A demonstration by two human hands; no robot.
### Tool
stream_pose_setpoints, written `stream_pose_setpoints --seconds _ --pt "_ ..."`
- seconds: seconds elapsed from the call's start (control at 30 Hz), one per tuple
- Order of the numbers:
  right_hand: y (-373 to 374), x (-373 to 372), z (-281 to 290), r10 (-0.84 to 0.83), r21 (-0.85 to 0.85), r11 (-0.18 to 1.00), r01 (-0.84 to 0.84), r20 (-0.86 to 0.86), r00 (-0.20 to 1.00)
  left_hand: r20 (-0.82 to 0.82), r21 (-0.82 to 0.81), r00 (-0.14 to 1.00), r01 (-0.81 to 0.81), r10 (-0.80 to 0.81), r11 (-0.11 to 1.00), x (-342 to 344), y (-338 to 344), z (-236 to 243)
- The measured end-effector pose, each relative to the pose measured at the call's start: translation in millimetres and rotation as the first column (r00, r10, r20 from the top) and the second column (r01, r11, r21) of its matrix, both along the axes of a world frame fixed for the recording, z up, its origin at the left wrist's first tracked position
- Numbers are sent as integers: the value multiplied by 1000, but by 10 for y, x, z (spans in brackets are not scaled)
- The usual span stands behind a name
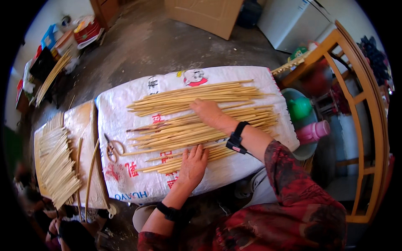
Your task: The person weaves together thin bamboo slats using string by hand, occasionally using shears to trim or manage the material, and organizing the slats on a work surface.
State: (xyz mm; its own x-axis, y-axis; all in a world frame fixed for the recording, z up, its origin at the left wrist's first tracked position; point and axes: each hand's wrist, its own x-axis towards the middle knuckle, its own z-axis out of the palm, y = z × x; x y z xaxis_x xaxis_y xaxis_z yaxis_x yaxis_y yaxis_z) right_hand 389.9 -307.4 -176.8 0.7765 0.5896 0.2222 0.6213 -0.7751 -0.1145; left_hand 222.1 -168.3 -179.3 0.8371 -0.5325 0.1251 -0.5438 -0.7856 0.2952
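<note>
Thin yellowish sticks lie sideways in three loose rows on a white woven sack (117, 92) spread over the table. My left hand (194, 165) rests with fingers stretched out over the near row of sticks (167, 169). At the lower edge of the far row of sticks (167, 102), my right hand (207, 112) has its fingers bent together and pointing left; their tips are hidden. Between my hands stretches the middle row of sticks (184, 131), the widest. Scissors (113, 149) with brown handles lie left of the rows.
A lower side table (90, 113) at left bears a pile of cut sticks (58, 163) and two long ones. Another person's hand (54, 226) shows at lower left. On the right stand a wooden frame (364, 96) and a basin (307, 150) with a pink cup (314, 131).
</note>
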Motion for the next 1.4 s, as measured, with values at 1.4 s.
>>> stream_pose_setpoints --seconds 1.4 --pt "-455 189 615 87 148 989 -25 -431 898 -22 2 1000 -13 13 1000 -18 14 32"
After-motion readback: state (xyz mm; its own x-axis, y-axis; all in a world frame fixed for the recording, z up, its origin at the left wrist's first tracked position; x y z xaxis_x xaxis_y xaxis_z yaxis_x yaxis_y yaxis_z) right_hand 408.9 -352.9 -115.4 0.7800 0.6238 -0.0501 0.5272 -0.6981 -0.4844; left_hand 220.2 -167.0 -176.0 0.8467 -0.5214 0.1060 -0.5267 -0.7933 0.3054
